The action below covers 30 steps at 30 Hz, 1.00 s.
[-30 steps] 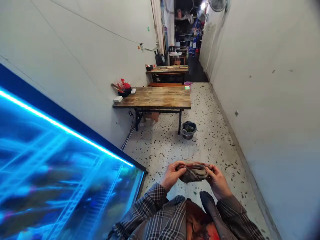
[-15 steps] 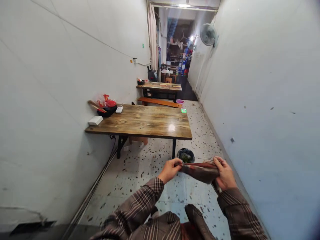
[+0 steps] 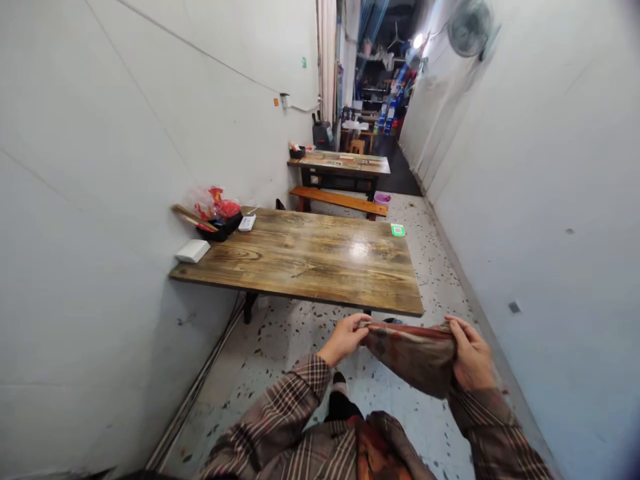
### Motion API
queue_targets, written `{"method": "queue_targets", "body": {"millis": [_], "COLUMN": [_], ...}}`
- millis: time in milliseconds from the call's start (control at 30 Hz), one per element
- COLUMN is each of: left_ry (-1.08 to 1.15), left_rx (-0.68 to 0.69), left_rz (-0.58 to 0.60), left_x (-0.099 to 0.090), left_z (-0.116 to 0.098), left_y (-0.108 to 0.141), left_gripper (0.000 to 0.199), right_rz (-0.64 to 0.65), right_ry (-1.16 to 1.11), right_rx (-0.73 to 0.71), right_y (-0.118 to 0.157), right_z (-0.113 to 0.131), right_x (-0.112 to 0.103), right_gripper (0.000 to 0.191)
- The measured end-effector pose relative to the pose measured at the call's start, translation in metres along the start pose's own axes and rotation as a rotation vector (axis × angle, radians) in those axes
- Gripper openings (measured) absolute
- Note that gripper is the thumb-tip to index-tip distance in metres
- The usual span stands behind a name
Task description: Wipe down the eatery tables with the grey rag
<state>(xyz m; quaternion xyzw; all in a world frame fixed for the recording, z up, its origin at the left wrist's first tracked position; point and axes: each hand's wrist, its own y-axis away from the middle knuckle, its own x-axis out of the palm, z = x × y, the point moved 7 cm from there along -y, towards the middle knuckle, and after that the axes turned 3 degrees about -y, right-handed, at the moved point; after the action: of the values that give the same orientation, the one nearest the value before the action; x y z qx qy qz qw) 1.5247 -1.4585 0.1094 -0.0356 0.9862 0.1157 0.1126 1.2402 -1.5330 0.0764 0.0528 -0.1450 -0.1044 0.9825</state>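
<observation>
A brownish cloth (image 3: 411,357) with a reddish upper edge is stretched between my two hands, its lower part sagging. My left hand (image 3: 346,339) pinches one end between thumb and fingers. At the other end, my right hand (image 3: 471,352) grips the cloth, with some of its fingers hidden. Both hands are in the air just short of the near edge of a wooden table (image 3: 310,260).
On the table's left are a black tray (image 3: 220,230) with a red plastic bag, a white box (image 3: 193,251) and a small white card (image 3: 247,223). A green code sticker (image 3: 398,230) marks the far right corner. Beyond stand a bench (image 3: 340,200) and another table (image 3: 350,162).
My view has come closer to the table and tilted. The cloth hangs lower and spreads wider between my hands. The black bin under it is now almost hidden.
</observation>
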Motion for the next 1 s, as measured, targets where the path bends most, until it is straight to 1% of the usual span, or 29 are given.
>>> {"method": "queue_targets", "body": {"millis": [67,100,167,200,267,333,400,433,500,567,633,700,767,800,900,967,1000], "left_ry": [0.095,0.174,0.367,0.453,0.554,0.556,0.426,0.334,0.18,0.129,0.134,0.109,0.06,0.029,-0.09,-0.193,-0.252], "left_rx": [-0.055,-0.082,-0.114,-0.111,-0.076,-0.025,-0.017,-0.05,-0.162,-0.278,-0.356,-0.429,-0.481,-0.492,-0.471,-0.435,-0.416], "left_rz": [-0.039,-0.084,-0.226,-0.313,-0.466,-0.561,-0.606,-0.637,-0.724,-0.81,-0.855,-0.881,-0.899,-0.904,-0.917,-0.921,-0.92], "left_x": [-0.036,-0.056,-0.097,-0.116,-0.151,-0.181,-0.211,-0.228,-0.263,-0.296,-0.325,-0.355,-0.39,-0.409,-0.475,-0.522,-0.545], "left_z": [-0.001,-0.001,-0.001,-0.001,-0.002,-0.001,0.007,0.016,0.045,0.083,0.123,0.162,0.196,0.211,0.245,0.258,0.262], "left_y": [-0.011,-0.014,-0.013,-0.011,-0.008,-0.012,-0.022,-0.027,-0.029,-0.02,-0.005,0.009,0.016,0.014,-0.007,-0.027,-0.037], "left_gripper": [0.042,0.044,0.045,0.046,0.045,0.045,0.047,0.048,0.053,0.058,0.059,0.057,0.054,0.053,0.046,0.04,0.036], "right_rz": [0.1,0.169,0.325,0.408,0.562,0.707,0.828,0.87,0.941,1.02,1.1,1.153,1.166,1.17,1.199,1.261,1.281], "right_ry": [-0.019,-0.034,-0.069,-0.084,-0.115,-0.138,-0.106,-0.046,0.193,0.502,0.747,0.895,1.023,1.083,1.189,1.195,1.193], "right_rx": [0.054,0.087,0.147,0.168,0.198,0.225,0.216,0.181,0.031,-0.176,-0.373,-0.529,-0.638,-0.68,-0.787,-0.836,-0.844], "right_y": [-0.021,-0.029,-0.035,-0.035,-0.032,-0.031,-0.038,-0.046,-0.065,-0.082,-0.085,-0.073,-0.048,-0.032,0.014,0.034,0.037], "right_z": [-0.006,-0.008,-0.012,-0.014,-0.018,-0.029,-0.05,-0.065,-0.099,-0.136,-0.169,-0.196,-0.221,-0.234,-0.271,-0.293,-0.303], "right_x": [0.059,0.092,0.161,0.195,0.26,0.316,0.361,0.378,0.401,0.414,0.424,0.439,0.464,0.48,0.53,0.558,0.567], "right_gripper": [0.042,0.041,0.039,0.039,0.038,0.04,0.043,0.043,0.044,0.047,0.053,0.059,0.064,0.065,0.067,0.058,0.05]}}
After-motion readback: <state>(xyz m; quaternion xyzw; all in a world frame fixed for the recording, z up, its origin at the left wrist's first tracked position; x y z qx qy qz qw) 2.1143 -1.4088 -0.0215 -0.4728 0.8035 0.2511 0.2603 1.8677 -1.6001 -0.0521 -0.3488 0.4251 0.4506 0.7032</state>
